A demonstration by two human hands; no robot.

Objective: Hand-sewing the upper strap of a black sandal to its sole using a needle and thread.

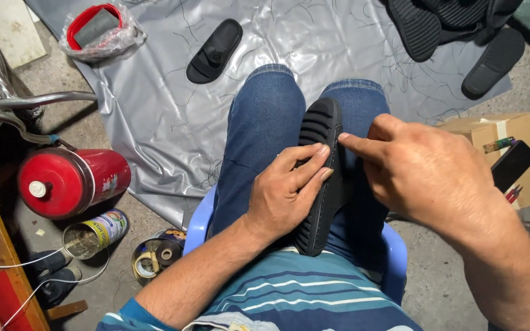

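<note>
Sandal (321,178) on edge on lap | left hand (283,193) clasps it at 9 o'clock | right hand (427,175) fingertip presses its edge at 3 o'clock

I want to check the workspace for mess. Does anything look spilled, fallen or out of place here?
Yes. A red flask lies on its side on the floor, beside an open tin can that is also tipped over. Loose dark threads are scattered over the grey sheet. The black sandal sole in the hands looks undamaged.

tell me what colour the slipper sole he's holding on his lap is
Black, with ribbed tread: the slipper sole sits between the left hand and right hand, seen in the head view.
</note>
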